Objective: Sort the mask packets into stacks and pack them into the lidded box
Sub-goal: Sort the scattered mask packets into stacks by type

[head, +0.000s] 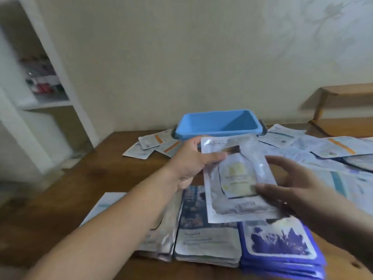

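Both hands hold a silver-white mask packet (pixel 238 178) marked WINTER above the table. My left hand (pixel 191 160) grips its left edge, thumb on top. My right hand (pixel 290 178) grips its right edge. Below lie three sorted stacks side by side: a silver stack (pixel 163 235) partly under my left arm, a dark blue stack (pixel 205 239) in the middle, and a purple stack (pixel 282 245) on the right. The blue box (pixel 218 123) stands open at the table's far side, with no lid on it.
Loose white packets (pixel 323 150) are scattered across the right half of the wooden table (pixel 113 174), and a few (pixel 151 144) lie left of the box. One pale packet (pixel 105 205) lies by my left forearm. A white shelf (pixel 40 87) stands left, a wooden bench (pixel 343 93) right.
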A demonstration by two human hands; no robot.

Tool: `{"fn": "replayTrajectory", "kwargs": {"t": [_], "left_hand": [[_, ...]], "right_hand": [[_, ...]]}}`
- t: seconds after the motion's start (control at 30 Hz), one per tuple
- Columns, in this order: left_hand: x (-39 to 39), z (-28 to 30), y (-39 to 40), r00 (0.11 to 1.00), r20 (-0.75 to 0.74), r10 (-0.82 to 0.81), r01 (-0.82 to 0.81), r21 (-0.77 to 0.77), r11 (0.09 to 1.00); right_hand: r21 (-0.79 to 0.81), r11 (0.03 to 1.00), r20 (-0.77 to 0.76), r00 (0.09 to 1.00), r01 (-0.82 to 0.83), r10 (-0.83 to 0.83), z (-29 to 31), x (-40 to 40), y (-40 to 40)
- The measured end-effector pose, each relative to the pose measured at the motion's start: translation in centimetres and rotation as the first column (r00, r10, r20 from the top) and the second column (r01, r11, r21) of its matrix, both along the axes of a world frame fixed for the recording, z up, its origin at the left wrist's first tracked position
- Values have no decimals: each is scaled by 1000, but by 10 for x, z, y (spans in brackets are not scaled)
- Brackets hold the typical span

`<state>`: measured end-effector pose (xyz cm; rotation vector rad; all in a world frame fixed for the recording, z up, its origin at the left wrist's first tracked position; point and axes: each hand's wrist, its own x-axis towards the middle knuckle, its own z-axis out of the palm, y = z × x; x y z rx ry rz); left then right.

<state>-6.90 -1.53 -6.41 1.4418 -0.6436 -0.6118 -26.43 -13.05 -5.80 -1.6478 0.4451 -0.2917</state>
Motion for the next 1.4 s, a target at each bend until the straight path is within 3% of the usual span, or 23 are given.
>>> {"fn": "replayTrajectory", "kwargs": {"t": [0.13,0.23,0.37,0.47,0.57,0.63,0.7,0.77,0.9,1.0,1.07,1.2,1.27,1.33,1.4], "left_hand": [[37,-8,76,977,73,200,-204,64,977],[56,-22,116,935,206,288,-319,136,938],[73,-47,140,876,416,244,-385,299,873],[79,-62,139,870,437,229,-385,309,870],[83,-69,137,798,562,215,-450,321,833],[85,-70,136,756,633,165,-470,351,810],[87,-71,137,736,665,127,-478,378,793],[90,-71,137,728,679,98,-488,413,769],[93,-70,137,749,661,40,-460,475,750],[95,-69,137,752,658,35,-469,498,730],[95,-68,136,755,654,35,-476,511,716],[97,-65,135,725,689,11,-515,531,673],[94,-59,131,629,777,-15,-584,485,651],[82,-47,116,514,858,-3,-613,369,698],[60,-30,91,462,887,-2,-553,290,781]], "right_hand": [[-213,971,-23,994,-110,108,-7,46,67],[-248,948,-94,979,-199,181,-21,74,105],[-302,901,-235,941,-310,245,-37,94,129],[-350,881,-279,933,-318,226,-46,98,133],[-405,849,-339,918,-340,206,-46,96,136],[-569,754,-350,926,-329,140,-47,94,135],[-783,540,-332,942,-308,55,-44,88,136],[-885,357,-303,952,-300,47,-43,80,140],[-924,234,-270,948,-304,168,-48,70,145],[-947,194,-221,957,-257,187,-55,72,144],[-963,95,-229,953,-251,197,-60,76,140],[-964,94,-221,945,-249,242,-64,78,137],[-975,125,-147,953,-185,264,-60,72,131],[-976,132,-139,962,-173,234,-54,67,115],[-982,134,-106,980,-130,167,-49,58,95]]}}
